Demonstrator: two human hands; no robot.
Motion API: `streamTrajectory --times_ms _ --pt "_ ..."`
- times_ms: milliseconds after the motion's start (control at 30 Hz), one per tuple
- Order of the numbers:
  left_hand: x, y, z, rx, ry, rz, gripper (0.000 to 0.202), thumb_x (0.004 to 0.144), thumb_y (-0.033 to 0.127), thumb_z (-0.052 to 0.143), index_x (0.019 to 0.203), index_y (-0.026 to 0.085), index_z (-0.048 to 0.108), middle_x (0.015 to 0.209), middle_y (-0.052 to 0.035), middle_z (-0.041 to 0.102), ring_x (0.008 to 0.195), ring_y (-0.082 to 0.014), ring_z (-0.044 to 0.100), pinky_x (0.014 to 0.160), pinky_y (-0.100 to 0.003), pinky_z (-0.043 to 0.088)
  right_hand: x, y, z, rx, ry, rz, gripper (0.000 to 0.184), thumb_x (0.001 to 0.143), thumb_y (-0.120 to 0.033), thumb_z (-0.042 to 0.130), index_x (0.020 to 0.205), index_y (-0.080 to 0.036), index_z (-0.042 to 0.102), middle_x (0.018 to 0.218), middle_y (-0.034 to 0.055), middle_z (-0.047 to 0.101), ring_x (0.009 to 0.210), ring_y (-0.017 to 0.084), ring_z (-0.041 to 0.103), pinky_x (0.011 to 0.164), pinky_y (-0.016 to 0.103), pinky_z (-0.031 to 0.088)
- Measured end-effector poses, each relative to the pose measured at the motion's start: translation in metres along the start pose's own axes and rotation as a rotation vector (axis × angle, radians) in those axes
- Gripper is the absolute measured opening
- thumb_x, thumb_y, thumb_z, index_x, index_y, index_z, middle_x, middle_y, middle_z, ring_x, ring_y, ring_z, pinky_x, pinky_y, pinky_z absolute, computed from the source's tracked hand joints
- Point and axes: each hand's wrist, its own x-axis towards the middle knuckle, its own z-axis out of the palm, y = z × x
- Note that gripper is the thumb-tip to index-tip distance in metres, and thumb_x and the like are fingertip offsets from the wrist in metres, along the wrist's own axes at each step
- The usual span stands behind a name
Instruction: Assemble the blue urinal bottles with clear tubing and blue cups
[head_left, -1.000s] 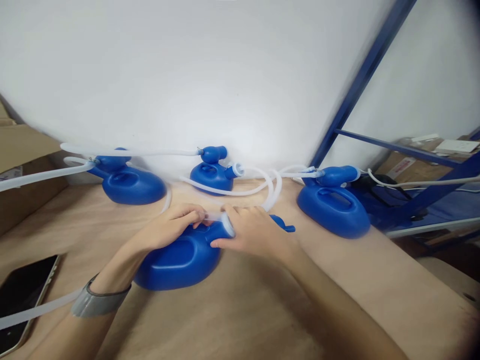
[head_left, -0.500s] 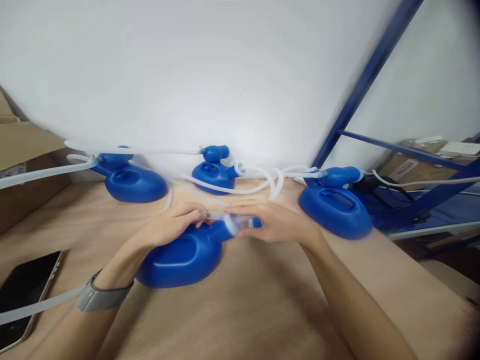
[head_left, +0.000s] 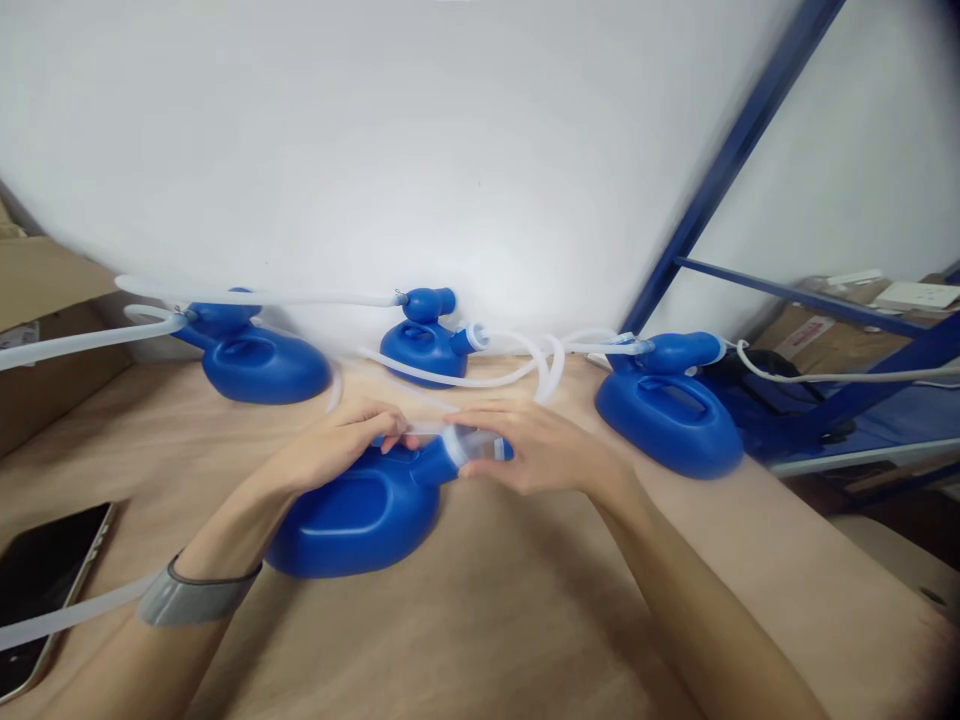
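Note:
In front of me a blue plastic bottle (head_left: pixel 352 530) with a built-in handle lies on the table, its neck pointing right. My right hand (head_left: pixel 532 445) curves its thumb and fingers around a clear plastic fitting (head_left: pixel 474 442) at the white-ringed mouth. Something blue shows just past the thumb, mostly hidden by the palm. Over the top of the bottle, my left hand (head_left: pixel 341 445) pinches a translucent white tube (head_left: pixel 426 428) that runs towards the mouth. The left forearm wears a grey band.
Blue bottles with white hoses stand at the back left (head_left: pixel 266 365), back centre (head_left: pixel 416 350) and right (head_left: pixel 667 420). Coiled hose (head_left: pixel 551 370) lies behind my right hand. A phone (head_left: pixel 45 590) is at left, near a cardboard box (head_left: pixel 60 330). A blue metal frame (head_left: pixel 739 150) rises at right.
My right hand has shifted slightly left, closer against the bottle's mouth. The left hand keeps its pinch, and the view has moved a little.

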Motion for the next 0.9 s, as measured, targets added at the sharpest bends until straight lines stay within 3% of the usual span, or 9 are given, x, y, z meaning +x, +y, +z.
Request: streamTrajectory --times_ms 267,433,600,700,800,900 --pt "0.000 -0.002 0.001 -0.018 0.002 -0.017 0.032 0.087 0.042 0.053 0.061 0.023 0.049 0.083 -0.0015 0.073 0.097 -0.0243 0.067 0.094 -0.032 0.051 0.001 -0.009 0.002 -0.024 -0.011 0.156 0.056 0.092 -0.051 0.069 0.137 -0.017 0.066 0.129 0.0132 0.074 0.117 0.031 0.071 0.103 0.043 0.053" --pt "0.000 0.006 0.002 0.153 -0.018 -0.047 0.034 0.092 0.045 0.048 0.067 0.022 0.053 0.092 -0.0008 0.074 0.102 -0.0242 0.066 0.097 -0.035 0.048 0.003 -0.013 0.001 -0.022 -0.032 0.216 0.049 0.093 -0.054 0.066 0.128 -0.019 0.070 0.108 0.0098 0.081 0.096 0.030 0.076 0.086 0.039 0.055" --pt "-0.001 0.009 0.008 0.322 -0.013 -0.021 0.037 0.094 0.046 0.041 0.075 0.022 0.060 0.094 -0.0032 0.074 0.098 -0.0246 0.066 0.094 -0.036 0.049 0.005 -0.012 0.005 -0.003 0.018 0.245 0.050 0.089 -0.059 0.069 0.121 -0.020 0.074 0.106 0.0086 0.081 0.095 0.028 0.075 0.084 0.036 0.053" --pt "-0.009 0.010 0.009 0.398 0.061 -0.003 0.043 0.097 0.052 0.039 0.107 0.021 0.067 0.112 -0.0057 0.074 0.106 -0.0257 0.067 0.096 -0.036 0.050 0.005 -0.014 0.005 0.039 0.001 0.236 0.051 0.088 -0.059 0.070 0.122 -0.020 0.073 0.107 0.0081 0.081 0.092 0.027 0.076 0.083 0.036 0.054" --pt "-0.021 0.011 0.003 0.593 0.069 -0.024 0.066 0.094 0.064 0.046 0.150 0.029 0.046 0.139 -0.0090 0.064 0.121 -0.0322 0.064 0.103 -0.042 0.047 0.004 -0.015 0.004 0.071 -0.002 0.236 0.054 0.087 -0.058 0.072 0.126 -0.020 0.072 0.114 0.0093 0.079 0.099 0.028 0.075 0.087 0.038 0.055" --pt "-0.028 0.009 -0.006 0.831 -0.033 -0.150 0.095 0.077 0.078 0.062 0.155 0.029 0.042 0.143 -0.0161 0.061 0.126 -0.0436 0.060 0.103 -0.050 0.045 0.002 -0.015 0.004 0.094 -0.004 0.252 0.059 0.085 -0.059 0.074 0.130 -0.020 0.071 0.121 0.0107 0.077 0.105 0.029 0.074 0.091 0.039 0.056"
